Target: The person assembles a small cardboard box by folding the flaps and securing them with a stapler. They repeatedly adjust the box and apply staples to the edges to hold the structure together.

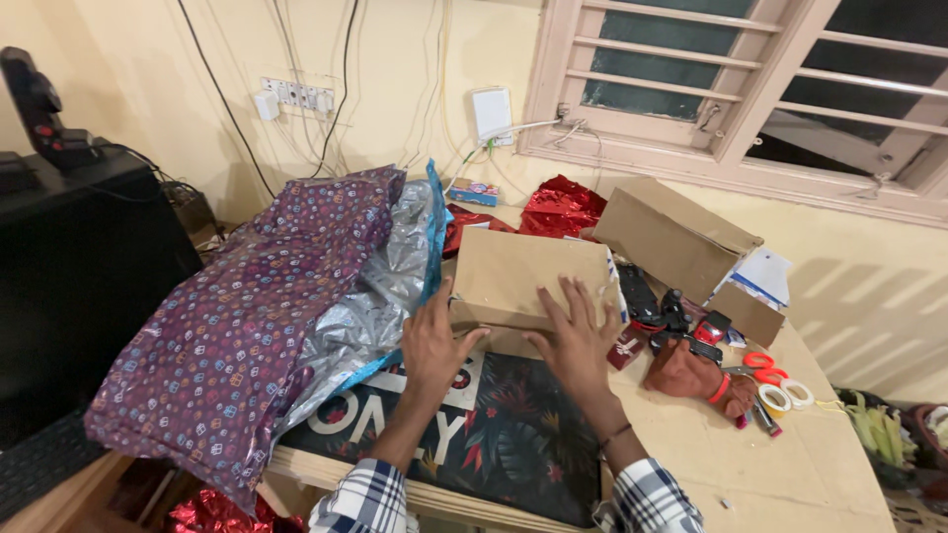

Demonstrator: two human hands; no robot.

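Observation:
A plain brown cardboard box (523, 271) lies in the middle of the table on a dark mat with a leaf pattern (513, 434). My left hand (433, 341) rests against the box's near left corner, fingers spread. On the near right edge of the same box, my right hand (575, 334) presses flat with fingers apart. Neither hand is closed around the box. Purple patterned wrapping paper (247, 316) with a silver underside (380, 296) and a blue edge drapes over the table's left side, right beside my left hand.
A larger open cardboard box (671, 237) stands behind right, with red shiny paper (561, 207) near it. Orange-handled scissors (760, 363), tape rolls (785, 397), a brown pouch (686, 370) and dark gadgets (652, 301) lie at the right. A black cabinet (79, 257) stands left.

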